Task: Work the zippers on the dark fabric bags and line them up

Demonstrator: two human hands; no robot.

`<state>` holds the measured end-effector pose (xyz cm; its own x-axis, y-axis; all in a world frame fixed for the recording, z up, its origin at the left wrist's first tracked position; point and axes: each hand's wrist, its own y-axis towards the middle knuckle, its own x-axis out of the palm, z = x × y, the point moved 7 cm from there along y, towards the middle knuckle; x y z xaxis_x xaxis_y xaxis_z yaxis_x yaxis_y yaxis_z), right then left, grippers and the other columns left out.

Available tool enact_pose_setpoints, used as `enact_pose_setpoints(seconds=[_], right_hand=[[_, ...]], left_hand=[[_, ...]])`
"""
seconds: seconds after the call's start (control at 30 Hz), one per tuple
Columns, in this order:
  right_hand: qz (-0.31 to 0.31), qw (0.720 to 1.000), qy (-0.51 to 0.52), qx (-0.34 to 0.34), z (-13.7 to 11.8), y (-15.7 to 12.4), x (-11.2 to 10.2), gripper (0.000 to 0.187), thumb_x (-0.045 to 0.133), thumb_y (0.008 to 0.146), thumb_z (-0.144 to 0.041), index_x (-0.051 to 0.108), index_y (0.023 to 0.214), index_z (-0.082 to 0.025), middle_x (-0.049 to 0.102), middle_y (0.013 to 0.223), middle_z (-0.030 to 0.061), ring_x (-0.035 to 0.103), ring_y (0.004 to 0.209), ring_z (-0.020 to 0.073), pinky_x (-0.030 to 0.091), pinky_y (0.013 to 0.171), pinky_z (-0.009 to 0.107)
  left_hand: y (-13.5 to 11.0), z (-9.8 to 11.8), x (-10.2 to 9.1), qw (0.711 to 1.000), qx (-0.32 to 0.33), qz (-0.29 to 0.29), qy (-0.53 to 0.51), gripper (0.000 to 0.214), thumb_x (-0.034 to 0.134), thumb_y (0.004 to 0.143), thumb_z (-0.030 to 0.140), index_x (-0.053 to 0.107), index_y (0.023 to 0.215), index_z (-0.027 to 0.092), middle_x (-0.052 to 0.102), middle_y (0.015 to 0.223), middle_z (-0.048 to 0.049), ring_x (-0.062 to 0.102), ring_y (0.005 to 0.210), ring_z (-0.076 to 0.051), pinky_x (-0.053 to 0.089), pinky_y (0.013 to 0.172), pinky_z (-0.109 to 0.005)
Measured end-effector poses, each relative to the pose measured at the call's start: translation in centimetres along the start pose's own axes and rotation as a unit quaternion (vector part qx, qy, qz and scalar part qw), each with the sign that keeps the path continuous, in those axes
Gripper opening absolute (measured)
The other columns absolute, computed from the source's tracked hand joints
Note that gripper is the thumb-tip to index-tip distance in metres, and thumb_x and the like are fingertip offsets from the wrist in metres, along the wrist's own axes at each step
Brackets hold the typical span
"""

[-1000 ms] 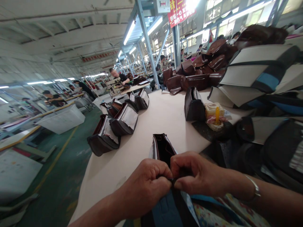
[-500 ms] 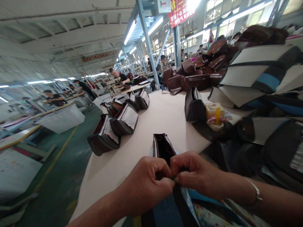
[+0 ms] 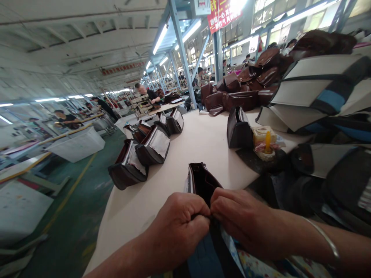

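Note:
An unfinished dark bag (image 3: 203, 178) stands before me at the near part of the pale table, its top gaping and a small metal ring at the far end. On its near rim, my left hand (image 3: 183, 226) pinches the edge between thumb and bent fingers. Close beside it, my right hand (image 3: 242, 218) grips the same rim with curled fingers, its thumb hidden. The hands almost touch. The bag's near side hangs below them, partly covered by my wrists.
Several part-made bags (image 3: 153, 144) stand at the table's left edge. One dark bag (image 3: 239, 129) is on the right, near a small pot (image 3: 266, 153) with a yellow handle. Brown bags (image 3: 240, 100) and grey-white panels (image 3: 311, 73) are heaped behind. A co-worker (image 3: 150, 94) sits at a sewing machine.
My right hand has rolled over, so its back now faces up and its thumb is out of sight. My left hand stays at the rim with little movement.

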<state>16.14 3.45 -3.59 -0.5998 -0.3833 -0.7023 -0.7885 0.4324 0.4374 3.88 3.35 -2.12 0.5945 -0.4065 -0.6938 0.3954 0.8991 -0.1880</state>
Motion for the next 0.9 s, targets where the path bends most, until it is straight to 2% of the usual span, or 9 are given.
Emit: enact_pose_setpoints(seconds=[0.13,0.33,0.43,0.5,0.57,0.63,0.73,0.83,0.9], right_hand=[[-0.017,0.995,-0.093,-0.029,-0.3,-0.7,0.5,0.031,0.039,0.083,0.004,0.056,0.104,-0.011,0.06,0.093,0.0113,0.052,0.079,0.0211,0.044,0.066,0.03],[0.102,0.988,-0.072,-0.087,-0.4,-1.8,0.6,0.027,0.038,0.093,0.002,0.054,0.112,-0.011,0.061,0.094,0.0106,0.057,0.085,0.02,0.05,0.072,0.029],[0.122,0.98,-0.096,-0.123,-0.8,-2.1,0.6,0.025,0.038,0.097,-0.002,0.055,0.115,-0.009,0.064,0.096,0.0133,0.06,0.086,0.0213,0.052,0.072,0.03],[0.127,0.97,-0.131,-0.158,-1.5,-2.2,0.5,0.026,0.038,0.099,-0.005,0.057,0.116,-0.008,0.065,0.096,0.015,0.062,0.085,0.0223,0.054,0.071,0.032],[0.132,0.96,-0.159,-0.188,-2.3,-2.3,0.2,0.025,0.04,0.099,-0.007,0.06,0.113,-0.007,0.067,0.092,0.0151,0.064,0.083,0.0227,0.056,0.071,0.034],[0.141,0.956,-0.17,-0.195,-2.7,-2.2,0.0,0.023,0.042,0.098,-0.006,0.064,0.105,-0.007,0.069,0.09,0.0152,0.066,0.081,0.0225,0.057,0.072,0.035],[0.143,0.96,-0.153,-0.188,-2.6,-2.1,0.2,0.022,0.046,0.095,-0.006,0.067,0.101,-0.007,0.07,0.092,0.0153,0.068,0.081,0.0224,0.059,0.077,0.036],[0.146,0.958,-0.133,-0.206,-2.4,-2.1,0.4,0.022,0.048,0.093,-0.007,0.067,0.104,-0.005,0.071,0.094,0.0161,0.069,0.085,0.0237,0.059,0.084,0.039],[0.15,0.953,-0.136,-0.227,-2.5,-2.3,0.5,0.022,0.048,0.093,-0.008,0.066,0.105,-0.003,0.071,0.096,0.0173,0.069,0.085,0.0244,0.059,0.086,0.041]], left_hand=[[-0.4,0.4,-0.2,0.999,0.022,0.021,0.025,0.018,0.05,0.081,0.012,0.059,0.066,0.017,0.052,0.063,0.0039,0.049,0.064,-0.011,0.033,0.059,-0.024],[-1.3,1.2,-0.2,0.982,0.127,0.105,0.09,0.016,0.05,0.078,0.01,0.062,0.069,0.017,0.055,0.063,0.0033,0.049,0.059,-0.01,0.032,0.057,-0.024],[-2.3,2.2,-0.1,0.961,0.2,0.135,0.136,0.017,0.05,0.08,0.009,0.064,0.073,0.016,0.056,0.066,0.0029,0.049,0.061,-0.01,0.031,0.061,-0.027],[-2.6,2.6,-0.3,0.96,0.208,0.131,0.131,0.015,0.052,0.081,0.009,0.064,0.075,0.016,0.055,0.066,0.0037,0.049,0.062,-0.01,0.031,0.062,-0.027],[-2.2,2.3,-0.6,0.98,0.16,0.082,0.082,0.014,0.053,0.086,0.015,0.063,0.077,0.017,0.054,0.069,0.0041,0.049,0.064,-0.01,0.033,0.062,-0.026],[-1.7,1.5,-0.6,0.997,0.077,0.003,0.015,0.028,0.047,0.097,0.027,0.058,0.074,0.017,0.05,0.069,0.0043,0.048,0.065,-0.01,0.034,0.061,-0.024],[-1.2,0.1,-0.3,0.995,-0.016,-0.091,-0.032,0.045,0.038,0.103,0.043,0.044,0.067,0.018,0.037,0.066,0.005,0.037,0.062,-0.01,0.03,0.056,-0.025],[-0.9,-0.6,0.1,0.988,-0.027,-0.149,-0.028,0.044,0.046,0.1,0.047,0.042,0.067,0.018,0.03,0.065,0.0057,0.029,0.062,-0.01,0.025,0.054,-0.026],[-0.8,-0.6,0.4,0.986,-0.014,-0.166,-0.021,0.044,0.046,0.1,0.046,0.044,0.068,0.017,0.033,0.066,0.0054,0.031,0.063,-0.01,0.027,0.055,-0.026]])
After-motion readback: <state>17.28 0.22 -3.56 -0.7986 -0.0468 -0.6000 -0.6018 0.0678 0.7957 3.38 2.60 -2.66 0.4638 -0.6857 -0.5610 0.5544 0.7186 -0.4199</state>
